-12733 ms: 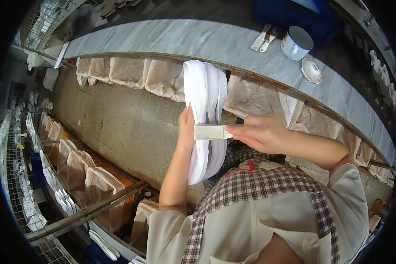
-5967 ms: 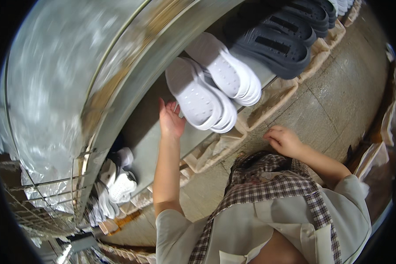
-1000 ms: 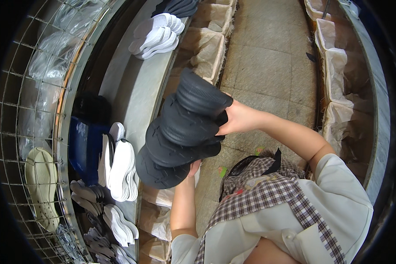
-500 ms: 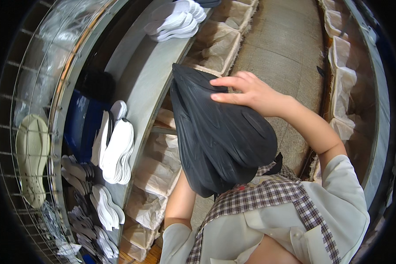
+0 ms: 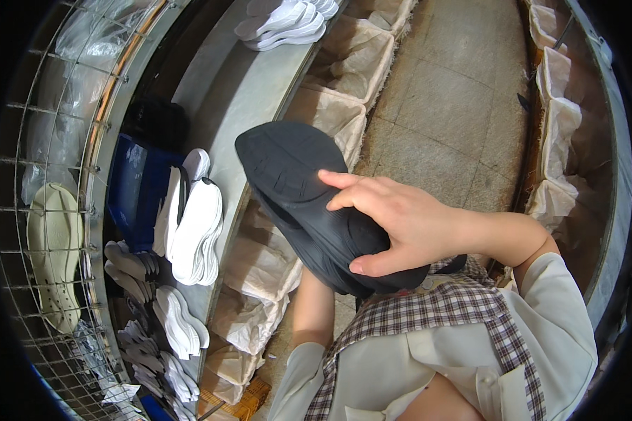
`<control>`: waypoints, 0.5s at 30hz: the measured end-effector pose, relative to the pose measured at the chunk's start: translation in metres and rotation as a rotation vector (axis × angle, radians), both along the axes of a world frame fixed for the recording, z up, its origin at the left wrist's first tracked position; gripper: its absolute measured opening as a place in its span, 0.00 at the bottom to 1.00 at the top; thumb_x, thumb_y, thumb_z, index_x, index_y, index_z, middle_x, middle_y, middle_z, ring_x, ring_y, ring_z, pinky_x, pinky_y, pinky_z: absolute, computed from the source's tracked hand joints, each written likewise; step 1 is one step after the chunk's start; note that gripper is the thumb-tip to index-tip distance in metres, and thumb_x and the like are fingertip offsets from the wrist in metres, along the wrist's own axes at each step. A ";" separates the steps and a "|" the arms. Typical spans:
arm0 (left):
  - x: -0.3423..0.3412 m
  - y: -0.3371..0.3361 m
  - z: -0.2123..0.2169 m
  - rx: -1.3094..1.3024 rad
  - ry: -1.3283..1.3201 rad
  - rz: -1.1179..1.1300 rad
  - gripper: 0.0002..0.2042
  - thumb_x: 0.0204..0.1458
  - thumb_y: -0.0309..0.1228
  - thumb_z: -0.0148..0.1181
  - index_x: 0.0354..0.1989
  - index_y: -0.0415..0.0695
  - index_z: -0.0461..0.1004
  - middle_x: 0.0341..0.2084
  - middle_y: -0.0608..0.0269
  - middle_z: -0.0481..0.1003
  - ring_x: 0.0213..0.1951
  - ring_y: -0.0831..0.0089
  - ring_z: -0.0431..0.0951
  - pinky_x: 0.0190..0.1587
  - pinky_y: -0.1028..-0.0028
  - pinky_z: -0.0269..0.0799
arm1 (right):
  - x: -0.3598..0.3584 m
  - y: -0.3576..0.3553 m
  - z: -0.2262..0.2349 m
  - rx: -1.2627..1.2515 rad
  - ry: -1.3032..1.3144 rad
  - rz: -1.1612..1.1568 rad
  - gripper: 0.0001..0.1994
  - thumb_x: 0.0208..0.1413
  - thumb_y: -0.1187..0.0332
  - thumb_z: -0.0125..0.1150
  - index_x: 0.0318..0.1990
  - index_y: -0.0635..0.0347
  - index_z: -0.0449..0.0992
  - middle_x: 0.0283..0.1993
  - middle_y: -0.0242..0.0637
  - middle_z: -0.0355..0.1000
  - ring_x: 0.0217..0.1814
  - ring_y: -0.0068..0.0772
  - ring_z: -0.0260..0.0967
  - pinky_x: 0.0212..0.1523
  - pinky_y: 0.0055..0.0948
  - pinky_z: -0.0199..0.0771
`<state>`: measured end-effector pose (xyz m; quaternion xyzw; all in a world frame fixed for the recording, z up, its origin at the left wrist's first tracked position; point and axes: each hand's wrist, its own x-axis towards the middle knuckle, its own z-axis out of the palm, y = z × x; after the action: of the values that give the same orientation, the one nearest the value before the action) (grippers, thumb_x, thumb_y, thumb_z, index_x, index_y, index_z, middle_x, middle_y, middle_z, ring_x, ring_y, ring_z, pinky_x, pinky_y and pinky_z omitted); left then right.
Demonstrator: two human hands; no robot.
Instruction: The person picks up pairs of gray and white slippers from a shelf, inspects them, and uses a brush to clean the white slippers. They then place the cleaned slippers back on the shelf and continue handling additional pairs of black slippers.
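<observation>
At frame centre, the right hand (image 5: 400,224) grips a stack of black soles (image 5: 302,189) from above, fingers spread across it. The left hand is hidden beneath the stack; its grip cannot be told.

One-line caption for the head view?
Right hand grips a stack of black shoe soles above the metal shelf; left hand hidden beneath.
</observation>
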<state>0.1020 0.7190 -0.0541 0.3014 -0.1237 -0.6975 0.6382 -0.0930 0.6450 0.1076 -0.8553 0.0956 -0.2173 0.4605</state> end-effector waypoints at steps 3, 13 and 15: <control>0.000 0.004 0.000 -0.106 0.064 -0.018 0.34 0.54 0.48 0.50 0.65 0.51 0.43 0.52 0.50 0.68 0.51 0.57 0.71 0.52 0.60 0.68 | 0.009 -0.014 -0.006 0.581 -0.215 0.043 0.43 0.39 0.52 0.68 0.62 0.62 0.56 0.66 0.46 0.52 0.63 0.45 0.58 0.60 0.38 0.59; 0.017 0.006 0.003 -0.429 0.230 -0.108 0.37 0.54 0.50 0.49 0.67 0.52 0.37 0.52 0.48 0.68 0.51 0.55 0.72 0.51 0.58 0.69 | -0.027 -0.044 -0.071 1.598 -0.543 0.052 0.42 0.36 0.63 0.53 0.64 0.70 0.51 0.63 0.55 0.57 0.59 0.44 0.63 0.63 0.35 0.60; 0.018 0.009 0.006 -0.428 0.221 -0.116 0.38 0.54 0.51 0.49 0.67 0.53 0.36 0.52 0.47 0.68 0.51 0.55 0.72 0.50 0.58 0.69 | -0.020 -0.036 -0.088 1.329 -0.364 -0.052 0.41 0.37 0.64 0.53 0.64 0.67 0.53 0.63 0.51 0.57 0.62 0.41 0.60 0.64 0.32 0.57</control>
<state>0.1199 0.7280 -0.0484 0.0737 -0.2153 -0.7195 0.6562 -0.1132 0.6089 0.0195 -0.3389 0.1504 -0.2637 0.8905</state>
